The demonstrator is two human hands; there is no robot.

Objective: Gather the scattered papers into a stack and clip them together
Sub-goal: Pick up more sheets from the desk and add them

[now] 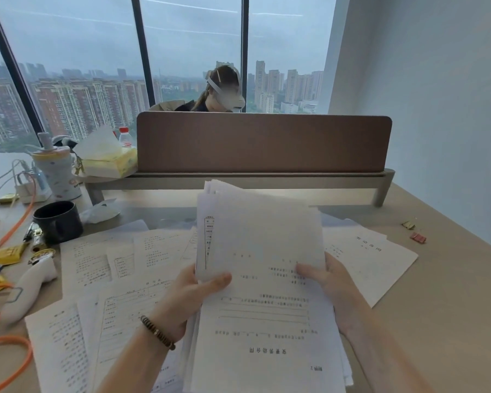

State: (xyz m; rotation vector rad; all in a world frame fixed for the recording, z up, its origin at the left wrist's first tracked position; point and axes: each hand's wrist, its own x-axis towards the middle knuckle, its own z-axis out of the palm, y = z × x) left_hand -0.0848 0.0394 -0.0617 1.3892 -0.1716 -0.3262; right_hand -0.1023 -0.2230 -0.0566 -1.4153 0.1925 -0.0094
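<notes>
Papers (262,279) | I am clamping the stack with left grip (193,296) and right grip (328,290) | risk: uneven edges are fanning, sheets slipping onto tabletop (451,293)

The top sheet (267,321) of the pile has big Chinese words near its bottom edge, upside down: 变更劳动合同; the sheet on the right (372,251) has upside-down Chinese words too blurry to read; the small print is too blurry

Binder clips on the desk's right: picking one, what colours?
One red binder clip, one gold binder clip; head view.
</notes>
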